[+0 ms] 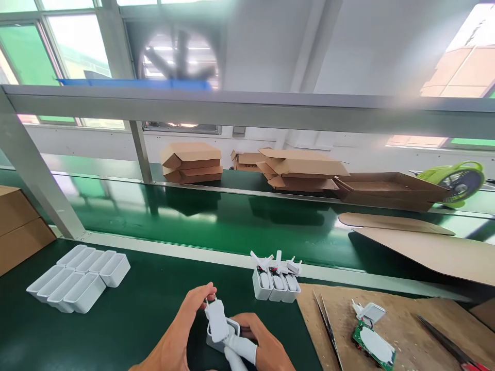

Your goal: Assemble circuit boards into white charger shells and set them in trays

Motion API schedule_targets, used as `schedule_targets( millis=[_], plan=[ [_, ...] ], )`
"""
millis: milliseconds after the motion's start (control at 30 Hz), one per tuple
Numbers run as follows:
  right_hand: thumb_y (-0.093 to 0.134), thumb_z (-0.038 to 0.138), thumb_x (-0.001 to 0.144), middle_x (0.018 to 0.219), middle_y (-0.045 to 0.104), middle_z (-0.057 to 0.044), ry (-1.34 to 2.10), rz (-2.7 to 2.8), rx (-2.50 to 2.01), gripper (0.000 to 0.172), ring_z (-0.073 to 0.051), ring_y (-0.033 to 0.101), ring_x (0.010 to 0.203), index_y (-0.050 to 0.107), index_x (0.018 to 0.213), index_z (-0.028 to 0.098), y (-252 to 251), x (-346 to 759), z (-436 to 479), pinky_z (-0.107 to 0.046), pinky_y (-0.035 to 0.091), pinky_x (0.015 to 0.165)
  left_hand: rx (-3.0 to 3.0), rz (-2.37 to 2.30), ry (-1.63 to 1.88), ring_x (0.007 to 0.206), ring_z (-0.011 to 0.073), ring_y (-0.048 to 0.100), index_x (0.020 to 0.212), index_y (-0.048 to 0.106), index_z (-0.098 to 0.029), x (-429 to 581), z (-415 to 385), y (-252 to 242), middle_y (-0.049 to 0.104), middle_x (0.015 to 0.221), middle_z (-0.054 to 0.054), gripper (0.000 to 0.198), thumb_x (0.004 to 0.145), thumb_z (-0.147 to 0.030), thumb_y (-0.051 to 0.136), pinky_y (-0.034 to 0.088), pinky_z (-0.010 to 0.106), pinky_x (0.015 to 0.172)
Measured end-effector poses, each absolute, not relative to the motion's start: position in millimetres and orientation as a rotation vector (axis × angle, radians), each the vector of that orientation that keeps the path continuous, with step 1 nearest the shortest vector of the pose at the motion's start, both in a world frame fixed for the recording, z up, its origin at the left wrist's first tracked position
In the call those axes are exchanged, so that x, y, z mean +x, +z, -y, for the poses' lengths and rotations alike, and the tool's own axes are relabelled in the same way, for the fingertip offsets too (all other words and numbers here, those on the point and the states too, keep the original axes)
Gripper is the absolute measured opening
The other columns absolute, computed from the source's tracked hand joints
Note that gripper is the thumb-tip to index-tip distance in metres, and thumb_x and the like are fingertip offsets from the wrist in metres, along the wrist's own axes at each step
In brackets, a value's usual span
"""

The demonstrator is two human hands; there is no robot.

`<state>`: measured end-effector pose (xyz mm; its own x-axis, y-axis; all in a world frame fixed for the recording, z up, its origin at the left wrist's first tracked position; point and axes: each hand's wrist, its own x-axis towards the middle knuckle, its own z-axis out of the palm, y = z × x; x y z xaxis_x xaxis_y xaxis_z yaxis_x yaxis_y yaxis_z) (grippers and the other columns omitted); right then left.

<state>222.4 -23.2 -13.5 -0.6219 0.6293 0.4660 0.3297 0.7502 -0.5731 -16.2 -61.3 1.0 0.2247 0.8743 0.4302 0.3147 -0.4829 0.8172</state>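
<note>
My left grip [178, 329] pinches a white plug piece [217, 318] by its prong end; my right grip [267, 344] grasps an open white casing [212, 342] just beneath it, both held over the green surface [150, 293]. Three filled casings [277, 294] stand beyond; tweezers [331, 335] lie on cardboard [410, 335] to the right.

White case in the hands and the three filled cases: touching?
Apart: the head view shows green tabletop between the held white case and the filled cases.

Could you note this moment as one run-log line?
left hand: holding white plug piece | right hand: around white case | nearby: three filled cases, tweezers, circuit board
</note>
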Motion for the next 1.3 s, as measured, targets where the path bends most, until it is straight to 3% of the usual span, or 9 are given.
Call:
schedule_targets(
  millis=[167, 300, 367, 667, 867, 933, 1067, 1167, 1300],
  plan=[
    [0.055, 0.007, 0.083, 0.115, 0.068, -0.01, 0.566, 2.369, -0.723, 0.046, -0.02, 0.071, 0.094, 0.07, 0.121, 0.028, -3, 224, 26, -0.027, 0.059, 0.078, 2.035, -1.067, 1.229, 0.148, 0.0434, 0.046, 0.164, 0.029, -0.041, -17, 64, 1, 0.042, 0.162, 0.015, 0.097, 0.086, -0.059, 0.084, 0.05, 0.057, 0.116],
    [0.055, 0.011, 0.078, 0.112, 0.068, -0.009, 0.449, 2.332, -0.775, 0.056, -0.02, 0.07, 0.087, 0.061, 0.132, 0.026, -22, 222, 25, -0.026, 0.058, 0.071, 2.076, -1.064, 1.291, 0.124, 0.0277, 0.064, 0.142, 0.051, -0.033, -12, 63, 3, 0.059, 0.134, 0.011, 0.046, 0.101, -0.02, 0.066, 0.058, 0.041, 0.103],
    [0.052, 0.01, 0.08, 0.113, 0.067, -0.01, 0.39, 2.362, -0.787, 0.057, -0.021, 0.068, 0.085, 0.057, 0.135, 0.024, -25, 221, 25, -0.027, 0.056, 0.067, 2.049, -1.065, 1.359, 0.112, 0.0239, 0.066, 0.132, 0.053, -0.03, -10, 62, 5, 0.061, 0.121, 0.008, 0.039, 0.1, -0.01, 0.059, 0.059, 0.038, 0.097],
    [0.055, 0.011, 0.071, 0.1, 0.065, -0.01, 0.319, 2.548, -0.929, 0.037, -0.023, 0.063, 0.077, 0.067, 0.105, 0.019, -6, 213, 26, -0.032, 0.049, 0.06, 2.047, -1.043, 1.311, 0.105, 0.0228, 0.064, 0.128, 0.048, -0.031, -9, 59, 6, 0.06, 0.116, 0.006, 0.036, 0.099, -0.011, 0.057, 0.057, 0.039, 0.091],
    [0.053, 0.021, 0.095, 0.107, 0.067, -0.006, 0.804, 2.312, -0.977, 0.024, -0.017, 0.066, 0.086, 0.068, 0.112, 0.024, 25, 216, 29, -0.028, 0.052, 0.073, 1.966, -1.09, 1.268, 0.1, 0.0235, 0.065, 0.126, 0.051, -0.03, -11, 59, -2, 0.061, 0.113, 0.005, 0.027, 0.101, -0.021, 0.057, 0.057, 0.039, 0.088],
    [0.057, 0.024, 0.092, 0.11, 0.066, -0.008, 0.886, 2.25, -0.939, 0.025, -0.019, 0.065, 0.091, 0.07, 0.114, 0.024, 26, 216, 29, -0.03, 0.054, 0.079, 1.86, -1.159, 1.208, 0.105, 0.0256, 0.067, 0.137, 0.048, -0.033, -12, 59, -9, 0.062, 0.118, 0.006, 0.043, 0.098, -0.028, 0.067, 0.058, 0.042, 0.095],
    [0.071, 0.043, 0.088, 0.111, 0.068, -0.009, 1.472, 1.68, -0.997, 0.035, -0.024, 0.068, 0.1, 0.071, 0.116, 0.022, 9, 210, 26, -0.037, 0.058, 0.089, 1.824, -1.198, 1.206, 0.116, 0.0337, 0.066, 0.164, 0.017, -0.041, -11, 61, -25, 0.053, 0.139, 0.009, 0.129, 0.066, -0.031, 0.1, 0.059, 0.051, 0.102],
    [0.081, 0.06, 0.078, 0.097, 0.075, -0.008, 1.914, 1.22, -0.989, 0.055, -0.028, 0.073, 0.095, 0.073, 0.112, 0.018, -5, 205, 24, -0.041, 0.06, 0.087, 1.901, -1.187, 1.233, 0.119, 0.0349, 0.066, 0.165, 0.017, -0.04, -5, 66, -29, 0.052, 0.143, 0.012, 0.111, 0.079, -0.029, 0.086, 0.064, 0.048, 0.095],
    [0.083, 0.065, 0.077, 0.087, 0.077, -0.008, 2.04, 1.083, -0.918, 0.061, -0.028, 0.076, 0.089, 0.074, 0.11, 0.015, -8, 202, 27, -0.045, 0.06, 0.091, 1.961, -1.208, 1.315, 0.128, 0.0352, 0.066, 0.165, 0.019, -0.035, 3, 73, -27, 0.059, 0.143, 0.013, 0.089, 0.09, -0.026, 0.066, 0.065, 0.045, 0.097]
  ],
)
